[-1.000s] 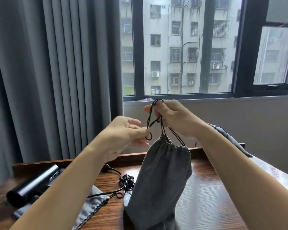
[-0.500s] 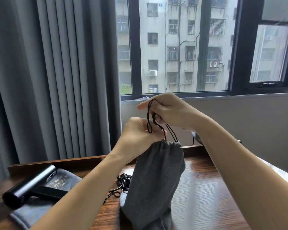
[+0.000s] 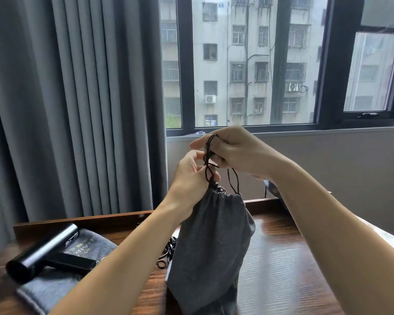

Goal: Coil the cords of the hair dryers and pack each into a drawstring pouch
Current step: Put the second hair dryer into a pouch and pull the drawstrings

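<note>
Likely a home or hotel bedroom: grey curtains (image 3: 82, 105), window (image 3: 248, 64) facing flats, wooden table (image 3: 282, 269)

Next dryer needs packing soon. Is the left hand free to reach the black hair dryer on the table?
Probably not yet: the left hand pinches the black drawstring of the grey pouch. The black hair dryer lies unobstructed on the left.

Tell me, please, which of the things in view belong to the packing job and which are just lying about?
Part of the job:
- grey pouch, cinched shut
- its black drawstring, pinched by the left hand and right hand
- black hair dryer on a flat grey pouch
- coiled cord

Just there:
- wooden table
- curtain
- window
</note>
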Action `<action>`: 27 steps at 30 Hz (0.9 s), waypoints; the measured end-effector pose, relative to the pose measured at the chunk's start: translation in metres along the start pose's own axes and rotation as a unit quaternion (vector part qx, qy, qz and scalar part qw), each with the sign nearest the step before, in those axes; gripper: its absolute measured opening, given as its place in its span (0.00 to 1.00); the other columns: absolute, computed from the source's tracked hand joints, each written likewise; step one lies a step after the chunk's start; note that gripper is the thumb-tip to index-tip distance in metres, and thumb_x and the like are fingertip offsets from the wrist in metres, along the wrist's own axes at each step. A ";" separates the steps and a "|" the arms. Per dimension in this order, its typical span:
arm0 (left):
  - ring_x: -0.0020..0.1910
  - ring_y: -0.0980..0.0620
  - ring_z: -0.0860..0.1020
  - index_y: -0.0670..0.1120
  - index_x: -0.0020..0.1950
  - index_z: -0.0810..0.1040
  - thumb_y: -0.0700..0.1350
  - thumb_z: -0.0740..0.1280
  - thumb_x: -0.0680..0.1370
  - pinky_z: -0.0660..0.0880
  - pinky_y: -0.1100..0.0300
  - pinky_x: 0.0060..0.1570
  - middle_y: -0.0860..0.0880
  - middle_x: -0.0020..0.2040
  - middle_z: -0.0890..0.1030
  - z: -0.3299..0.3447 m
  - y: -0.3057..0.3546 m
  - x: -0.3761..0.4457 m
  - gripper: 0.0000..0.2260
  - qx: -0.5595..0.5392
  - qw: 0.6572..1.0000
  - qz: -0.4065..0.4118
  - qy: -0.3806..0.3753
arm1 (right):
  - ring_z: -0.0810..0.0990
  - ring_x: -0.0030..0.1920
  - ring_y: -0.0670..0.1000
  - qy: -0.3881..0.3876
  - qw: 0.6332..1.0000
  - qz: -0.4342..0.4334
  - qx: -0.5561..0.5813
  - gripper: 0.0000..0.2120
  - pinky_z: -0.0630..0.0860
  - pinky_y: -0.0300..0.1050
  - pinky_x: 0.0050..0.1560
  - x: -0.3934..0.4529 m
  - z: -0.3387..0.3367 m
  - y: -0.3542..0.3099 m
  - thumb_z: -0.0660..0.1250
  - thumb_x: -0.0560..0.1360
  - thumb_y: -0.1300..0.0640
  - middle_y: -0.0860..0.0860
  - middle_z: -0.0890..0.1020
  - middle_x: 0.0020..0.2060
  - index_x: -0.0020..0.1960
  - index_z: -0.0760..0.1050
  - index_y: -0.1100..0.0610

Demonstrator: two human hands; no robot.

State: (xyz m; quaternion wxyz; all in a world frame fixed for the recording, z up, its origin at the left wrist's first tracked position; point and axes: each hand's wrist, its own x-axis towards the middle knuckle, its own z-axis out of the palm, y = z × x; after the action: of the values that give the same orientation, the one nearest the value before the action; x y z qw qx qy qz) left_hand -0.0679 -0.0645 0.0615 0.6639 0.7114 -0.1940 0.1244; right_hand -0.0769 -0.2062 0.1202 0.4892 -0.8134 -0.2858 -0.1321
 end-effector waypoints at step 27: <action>0.33 0.54 0.84 0.47 0.42 0.77 0.28 0.60 0.80 0.81 0.59 0.43 0.49 0.33 0.83 -0.079 -0.008 0.008 0.16 -0.433 0.888 -0.083 0.135 | 0.69 0.37 0.57 0.210 0.975 -0.039 0.065 0.21 0.66 0.49 0.39 -0.025 0.013 0.056 0.55 0.82 0.59 0.68 0.81 0.40 0.45 0.87 0.50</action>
State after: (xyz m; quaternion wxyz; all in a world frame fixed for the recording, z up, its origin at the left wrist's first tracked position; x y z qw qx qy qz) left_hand -0.0514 0.0134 0.0647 0.9335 0.3435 -0.0770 0.0675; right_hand -0.0648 -0.2233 0.0611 0.5844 -0.7222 -0.2164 -0.3000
